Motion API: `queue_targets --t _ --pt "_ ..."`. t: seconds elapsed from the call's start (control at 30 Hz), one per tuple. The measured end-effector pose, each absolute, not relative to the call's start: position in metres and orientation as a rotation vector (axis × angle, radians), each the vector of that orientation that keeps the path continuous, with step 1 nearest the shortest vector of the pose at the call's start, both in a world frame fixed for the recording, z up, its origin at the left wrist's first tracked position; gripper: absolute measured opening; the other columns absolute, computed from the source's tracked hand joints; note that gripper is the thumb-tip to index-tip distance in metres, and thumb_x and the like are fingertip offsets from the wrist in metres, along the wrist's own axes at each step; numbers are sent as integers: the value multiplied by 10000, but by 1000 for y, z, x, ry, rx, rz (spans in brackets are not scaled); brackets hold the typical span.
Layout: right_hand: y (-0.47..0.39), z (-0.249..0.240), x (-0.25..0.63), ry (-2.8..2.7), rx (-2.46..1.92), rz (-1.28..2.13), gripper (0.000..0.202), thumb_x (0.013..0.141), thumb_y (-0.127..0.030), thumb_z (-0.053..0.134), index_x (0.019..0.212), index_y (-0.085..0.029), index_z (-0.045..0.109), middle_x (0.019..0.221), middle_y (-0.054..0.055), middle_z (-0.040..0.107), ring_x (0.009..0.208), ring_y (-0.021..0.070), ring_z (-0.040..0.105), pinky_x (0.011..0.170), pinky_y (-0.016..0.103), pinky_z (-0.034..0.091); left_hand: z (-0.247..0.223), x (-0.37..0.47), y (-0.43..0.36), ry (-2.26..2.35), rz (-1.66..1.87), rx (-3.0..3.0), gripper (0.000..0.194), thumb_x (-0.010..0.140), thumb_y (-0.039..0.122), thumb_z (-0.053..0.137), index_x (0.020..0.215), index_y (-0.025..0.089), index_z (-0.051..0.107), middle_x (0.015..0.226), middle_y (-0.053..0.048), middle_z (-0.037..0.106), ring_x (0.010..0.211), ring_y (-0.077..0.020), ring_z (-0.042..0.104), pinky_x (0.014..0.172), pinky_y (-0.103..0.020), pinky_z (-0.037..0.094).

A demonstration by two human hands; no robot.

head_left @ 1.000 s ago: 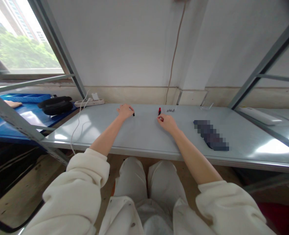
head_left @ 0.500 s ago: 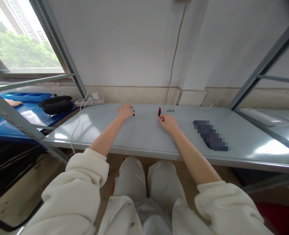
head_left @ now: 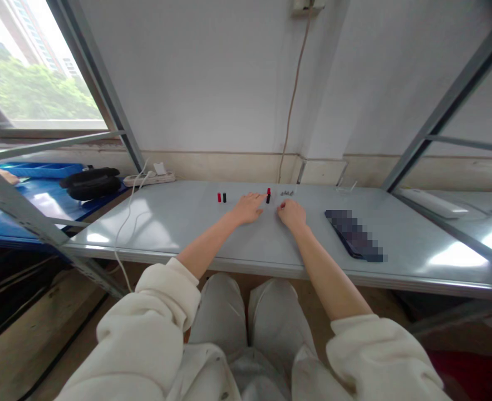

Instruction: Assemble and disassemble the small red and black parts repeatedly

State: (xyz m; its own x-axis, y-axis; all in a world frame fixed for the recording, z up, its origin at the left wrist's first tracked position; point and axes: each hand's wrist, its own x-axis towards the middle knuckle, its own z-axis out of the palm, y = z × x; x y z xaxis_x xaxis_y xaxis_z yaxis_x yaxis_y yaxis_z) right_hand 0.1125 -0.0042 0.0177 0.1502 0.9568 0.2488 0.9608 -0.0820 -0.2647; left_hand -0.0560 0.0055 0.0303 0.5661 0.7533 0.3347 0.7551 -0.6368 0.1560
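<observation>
My left hand (head_left: pixel 248 208) is open over the grey table (head_left: pixel 187 223), its fingers reaching toward a small black piece (head_left: pixel 268 199) with a red piece (head_left: pixel 269 191) just behind it. To its left, a red piece (head_left: pixel 219 197) and a black piece (head_left: pixel 225 197) stand side by side. My right hand (head_left: pixel 291 214) has its fingers curled together around something small and reddish that I cannot make out. Several small metal parts (head_left: pixel 286 193) lie behind my right hand.
A dark, pixelated flat object (head_left: pixel 354 235) lies on the right. Behind it is a clear holder (head_left: pixel 347 186). A power strip (head_left: pixel 149 179) with a white cable sits at the back left, near a black case (head_left: pixel 90 184) and a blue tray (head_left: pixel 41 169). Another person's hand (head_left: pixel 4 176) shows at far left.
My left hand has moved right, away from the black piece at left, and a red piece now shows beside that one. My right hand has shifted slightly right, its fingers still curled.
</observation>
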Motion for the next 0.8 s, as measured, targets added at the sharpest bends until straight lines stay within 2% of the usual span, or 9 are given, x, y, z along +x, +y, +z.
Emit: queue_targets --t 0.1,0.23,0.4,0.57,0.7,0.8 --pt "-5 19 111 -1865 -2067 -47 266 800 -222 443 965 -137 634 1003 140 636 970 237 575 778 324 433 25 -44 7 -1400 -415 -2734 573 827 243 400 1369 165 233 1261 -127 471 1145 -256 416 900 -389 355" --pt "-8 18 109 -1903 -2034 -89 263 798 -222 447 952 -161 652 995 124 643 985 232 563 794 322 423 21 -34 8 -1466 -417 -2667 577 840 226 369 1387 173 193 1279 -130 460 1139 -265 420 880 -398 363" --pt "-12 20 108 -1943 -2017 -59 286 807 -217 425 953 -171 666 986 123 649 968 236 571 794 330 420 16 -25 11 -1534 -511 -2552 476 848 187 356 1323 157 325 1207 -137 516 1105 -254 450 872 -394 357" --pt "-14 20 106 -1984 -1981 -3 316 811 -237 418 1006 -190 661 1010 113 649 984 243 568 814 348 416 17 -22 16 -1544 -660 -2478 318 828 235 453 1129 147 506 1084 -132 586 1021 -251 511 843 -373 363" --pt "-14 16 104 -2044 -1945 34 334 823 -308 425 1054 -202 642 1094 110 615 1024 260 543 834 379 409 17 -20 27 -1716 -833 -2477 241 801 284 511 992 145 560 940 -118 633 906 -235 568 768 -337 396" --pt "-14 13 102 -2072 -1955 43 366 837 -368 414 1108 -220 611 1165 109 571 1063 276 512 841 409 401 15 -21 33 -1846 -982 -2492 164 784 252 521 901 154 581 874 -98 644 836 -207 585 720 -307 411"
